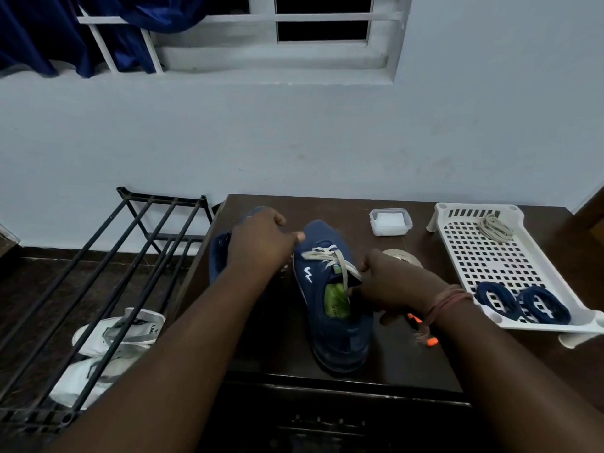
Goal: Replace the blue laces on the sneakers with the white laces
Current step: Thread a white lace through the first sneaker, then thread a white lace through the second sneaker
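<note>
Blue sneaker (336, 308) part-laced; both hands pinch white lace (330, 256): left hand (261, 240), right hand (392, 282).

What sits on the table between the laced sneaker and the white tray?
In the head view, a round metallic object, partly hidden by the right hand, lies between the sneaker and the tray.

The dark table (408, 351) shows bare wood along its near edge, both in front of the right sneaker (340, 325) and to its left. On the right, the white perforated tray (457, 256) fills that side, holding 2 coiled blue laces (523, 304). A clear lidded box (390, 221) and a tape roll (403, 256) crowd the far middle. A black rack (108, 273) flanks the table's left edge.
</note>
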`<state>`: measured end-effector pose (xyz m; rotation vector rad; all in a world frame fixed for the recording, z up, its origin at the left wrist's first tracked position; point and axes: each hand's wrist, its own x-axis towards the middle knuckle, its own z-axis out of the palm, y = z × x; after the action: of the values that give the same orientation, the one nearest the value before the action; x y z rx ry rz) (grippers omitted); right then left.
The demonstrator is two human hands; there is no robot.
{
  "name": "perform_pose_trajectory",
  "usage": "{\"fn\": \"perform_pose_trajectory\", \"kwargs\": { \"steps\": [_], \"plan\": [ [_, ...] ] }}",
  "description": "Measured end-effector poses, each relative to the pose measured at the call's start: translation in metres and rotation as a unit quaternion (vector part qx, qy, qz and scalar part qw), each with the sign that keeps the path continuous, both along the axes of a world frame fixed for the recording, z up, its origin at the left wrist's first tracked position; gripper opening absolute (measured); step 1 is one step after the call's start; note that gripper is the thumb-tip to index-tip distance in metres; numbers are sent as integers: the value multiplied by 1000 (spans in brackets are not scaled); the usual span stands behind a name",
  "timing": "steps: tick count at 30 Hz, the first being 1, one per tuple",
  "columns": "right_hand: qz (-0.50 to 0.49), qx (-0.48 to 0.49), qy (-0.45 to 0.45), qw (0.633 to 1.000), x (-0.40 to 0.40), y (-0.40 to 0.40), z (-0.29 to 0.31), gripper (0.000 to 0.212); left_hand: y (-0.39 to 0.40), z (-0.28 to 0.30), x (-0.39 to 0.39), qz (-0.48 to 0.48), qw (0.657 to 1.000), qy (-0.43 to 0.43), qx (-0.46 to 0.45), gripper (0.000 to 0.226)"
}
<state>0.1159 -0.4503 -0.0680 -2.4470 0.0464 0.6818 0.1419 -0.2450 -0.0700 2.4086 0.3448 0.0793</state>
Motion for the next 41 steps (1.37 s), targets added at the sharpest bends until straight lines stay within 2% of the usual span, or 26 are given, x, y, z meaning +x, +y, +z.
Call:
{"fn": "perform_pose_trajectory", "kwargs": {
  "steps": [3,5,7,9,12,14,17,22,26,30,34,37,39,41],
  "plan": [
    [59,-100,-56,992,2,12,-10,35,29,6,4,-17,984,100,146,35],
    [87,-136,-88,983,7,20,-15,28,53,7,8,41,972,120,197,57],
    [96,-150,-89,980,12,27,-20,26,74,5,11,111,972,118,172,69],
    [88,-148,-93,981,17,33,-24,23,83,3,8,108,970,168,137,69],
    [55,-131,-120,982,22,43,-26,18,83,-8,3,58,957,254,129,54],
    [37,-116,-141,983,24,52,-26,18,82,-13,4,51,956,249,144,44],
    [19,-82,-150,985,28,65,-28,25,88,-7,3,79,973,173,131,29],
    [-9,2,-184,983,31,98,-28,24,112,22,-7,172,981,19,92,26],
    [-39,73,-198,977,22,136,-33,26,120,43,-17,230,963,-130,59,14],
    [-62,98,-198,973,17,158,-42,24,122,51,-18,251,939,-233,28,18],
    [-58,134,-175,974,22,157,-36,19,117,52,-16,227,933,-278,-11,15],
    [-124,198,-210,949,33,142,-9,18,103,50,-13,189,943,-271,-29,15],
    [-169,288,-243,911,34,133,15,26,88,49,-11,156,952,-260,-47,15],
    [-169,331,-224,901,32,122,31,50,71,46,-9,107,960,-247,-75,18]
  ]
}}
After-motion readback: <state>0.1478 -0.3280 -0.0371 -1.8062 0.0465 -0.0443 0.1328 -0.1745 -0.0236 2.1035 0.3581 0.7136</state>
